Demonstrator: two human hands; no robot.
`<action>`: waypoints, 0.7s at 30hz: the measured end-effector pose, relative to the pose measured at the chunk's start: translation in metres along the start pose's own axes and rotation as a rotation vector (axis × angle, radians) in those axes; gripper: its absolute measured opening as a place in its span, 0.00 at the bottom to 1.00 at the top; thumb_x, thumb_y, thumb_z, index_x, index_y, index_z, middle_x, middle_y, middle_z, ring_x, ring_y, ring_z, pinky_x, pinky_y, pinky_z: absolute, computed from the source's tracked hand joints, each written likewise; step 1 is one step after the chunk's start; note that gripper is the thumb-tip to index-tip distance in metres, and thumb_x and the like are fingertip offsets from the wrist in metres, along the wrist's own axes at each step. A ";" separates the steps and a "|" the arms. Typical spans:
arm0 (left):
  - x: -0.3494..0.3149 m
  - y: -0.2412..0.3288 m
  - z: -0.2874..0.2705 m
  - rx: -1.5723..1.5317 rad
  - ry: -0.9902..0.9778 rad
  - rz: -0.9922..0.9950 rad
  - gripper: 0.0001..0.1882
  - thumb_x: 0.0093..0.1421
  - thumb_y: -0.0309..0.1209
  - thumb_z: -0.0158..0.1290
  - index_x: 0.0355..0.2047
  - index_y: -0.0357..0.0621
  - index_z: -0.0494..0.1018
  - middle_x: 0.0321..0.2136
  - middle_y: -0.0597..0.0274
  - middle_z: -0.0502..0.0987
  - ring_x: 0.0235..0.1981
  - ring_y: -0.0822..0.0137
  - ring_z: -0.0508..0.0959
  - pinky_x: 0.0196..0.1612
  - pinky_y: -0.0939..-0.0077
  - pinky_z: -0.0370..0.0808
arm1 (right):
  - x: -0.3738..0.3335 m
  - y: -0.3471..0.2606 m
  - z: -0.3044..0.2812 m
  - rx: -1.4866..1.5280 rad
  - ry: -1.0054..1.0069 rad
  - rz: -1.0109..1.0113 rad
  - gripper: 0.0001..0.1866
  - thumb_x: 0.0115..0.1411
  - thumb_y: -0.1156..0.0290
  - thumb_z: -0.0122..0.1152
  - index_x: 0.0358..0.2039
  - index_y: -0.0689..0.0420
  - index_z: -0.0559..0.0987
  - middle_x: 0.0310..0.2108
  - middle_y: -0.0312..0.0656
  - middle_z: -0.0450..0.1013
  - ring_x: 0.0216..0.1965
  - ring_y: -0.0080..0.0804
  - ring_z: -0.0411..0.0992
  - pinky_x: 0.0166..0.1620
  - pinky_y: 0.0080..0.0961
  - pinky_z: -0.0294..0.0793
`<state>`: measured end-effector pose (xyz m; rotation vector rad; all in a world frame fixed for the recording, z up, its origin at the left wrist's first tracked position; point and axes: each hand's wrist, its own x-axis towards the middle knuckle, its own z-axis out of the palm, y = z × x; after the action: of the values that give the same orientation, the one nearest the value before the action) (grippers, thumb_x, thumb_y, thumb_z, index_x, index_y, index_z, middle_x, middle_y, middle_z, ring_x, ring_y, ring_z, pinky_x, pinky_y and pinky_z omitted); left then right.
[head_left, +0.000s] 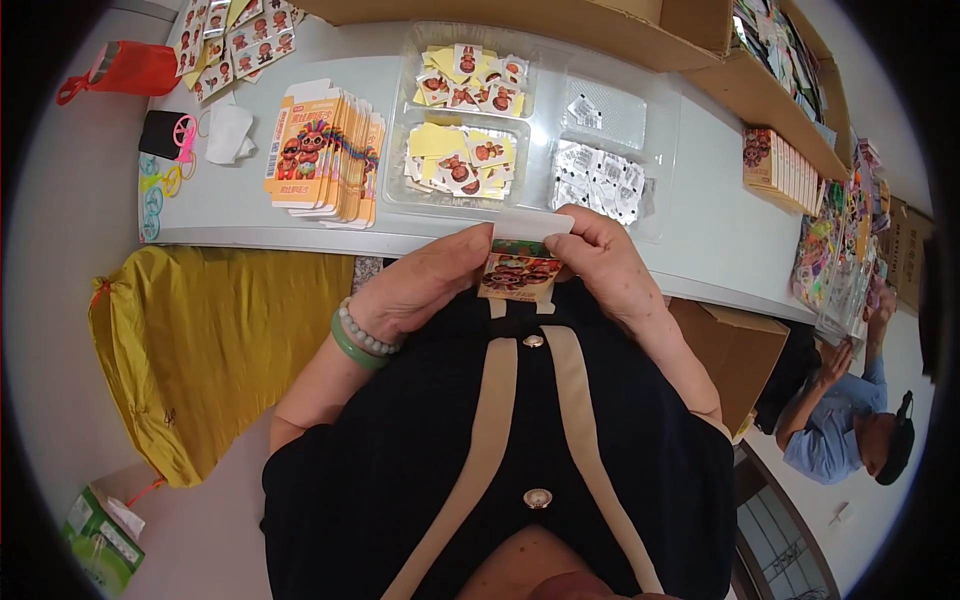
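Note:
Held close to my chest at the table's front edge is a small printed carton [519,279], its white flap standing up at the top. My left hand [432,275] grips the carton's left side, a beaded bracelet and a green bangle on that wrist. On the other side, the fingers of my right hand [608,262] pinch the flap and the upper right edge. Beyond my hands, a clear plastic tray [393,150] holds cut character stickers [465,165] in two compartments. To its right lie small white-and-silver packets [598,182]. A fanned stack of flat orange cartons [325,155] is left of the tray.
Cardboard boxes [640,38] line the table's back, with a row of filled-out cartons [780,170] at right. Sticker sheets [262,42], a red pouch [140,70] and white tissue [230,133] lie left. A yellow sack [230,350] hangs below. A person [840,420] works at far right.

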<state>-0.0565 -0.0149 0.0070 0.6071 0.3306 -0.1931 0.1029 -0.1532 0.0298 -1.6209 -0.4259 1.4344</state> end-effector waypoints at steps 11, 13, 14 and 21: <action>0.014 0.002 -0.010 0.076 0.148 -0.114 0.19 0.60 0.31 0.43 0.50 0.39 0.66 0.42 0.66 0.72 0.46 0.73 0.70 0.52 0.75 0.64 | -0.004 -0.007 0.002 -0.614 0.027 -0.642 0.13 0.56 0.73 0.55 0.43 0.57 0.76 0.34 0.45 0.73 0.34 0.38 0.72 0.38 0.27 0.72; 0.014 0.004 -0.005 0.144 0.139 -0.074 0.18 0.61 0.33 0.43 0.50 0.39 0.66 0.43 0.64 0.71 0.48 0.73 0.69 0.53 0.75 0.64 | -0.007 -0.011 -0.002 -0.847 0.026 -0.744 0.16 0.58 0.72 0.56 0.48 0.57 0.75 0.39 0.46 0.73 0.38 0.40 0.72 0.42 0.27 0.72; 0.014 0.004 -0.006 0.144 0.139 -0.075 0.18 0.61 0.33 0.43 0.50 0.39 0.66 0.43 0.64 0.71 0.48 0.73 0.69 0.53 0.75 0.64 | -0.008 -0.010 -0.003 -0.846 0.026 -0.743 0.16 0.58 0.72 0.56 0.48 0.57 0.75 0.39 0.46 0.73 0.38 0.40 0.72 0.42 0.27 0.72; 0.013 -0.006 -0.024 0.496 -0.069 0.153 0.21 0.64 0.42 0.45 0.50 0.39 0.65 0.44 0.60 0.70 0.47 0.74 0.67 0.51 0.77 0.63 | -0.006 -0.005 -0.003 -0.599 0.013 -0.527 0.11 0.54 0.75 0.60 0.39 0.60 0.79 0.36 0.42 0.73 0.36 0.33 0.72 0.38 0.25 0.71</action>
<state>-0.0518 -0.0063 -0.0194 1.1089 0.1665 -0.1483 0.1054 -0.1562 0.0368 -1.7804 -1.2640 0.9332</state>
